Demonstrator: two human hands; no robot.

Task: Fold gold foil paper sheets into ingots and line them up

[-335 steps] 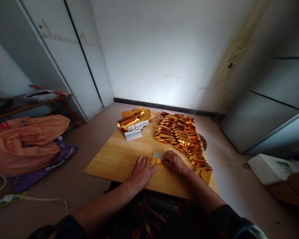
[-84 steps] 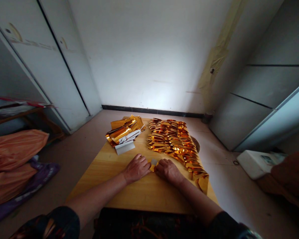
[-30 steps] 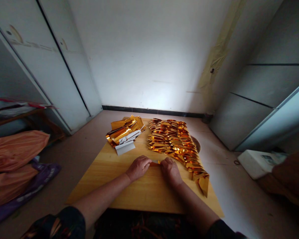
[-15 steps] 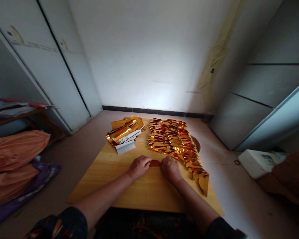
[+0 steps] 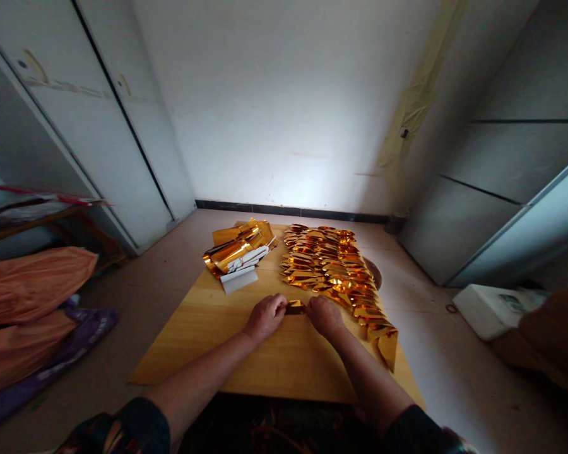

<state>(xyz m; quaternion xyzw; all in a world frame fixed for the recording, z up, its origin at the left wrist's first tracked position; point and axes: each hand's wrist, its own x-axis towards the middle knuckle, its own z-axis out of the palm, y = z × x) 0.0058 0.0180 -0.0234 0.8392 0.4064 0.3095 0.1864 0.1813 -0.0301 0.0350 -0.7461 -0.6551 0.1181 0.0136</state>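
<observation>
Between my two hands, low over the wooden table, is a small folded piece of gold foil paper. My left hand is closed on its left end, and my right hand grips the right end; the fingertips partly cover both ends. Just beyond my right hand lie overlapping rows of folded gold foil pieces, trailing down the table's right side. A loose pile of gold foil sheets with white undersides is at the table's far left.
A white wall rises behind the table. White cabinets stand at the left and a grey refrigerator at the right. Orange and purple bags lie on the left; a white box sits on the right-hand floor.
The foil piece between my hands has turned and now catches brighter light. Both hands keep their grip and have barely shifted.
</observation>
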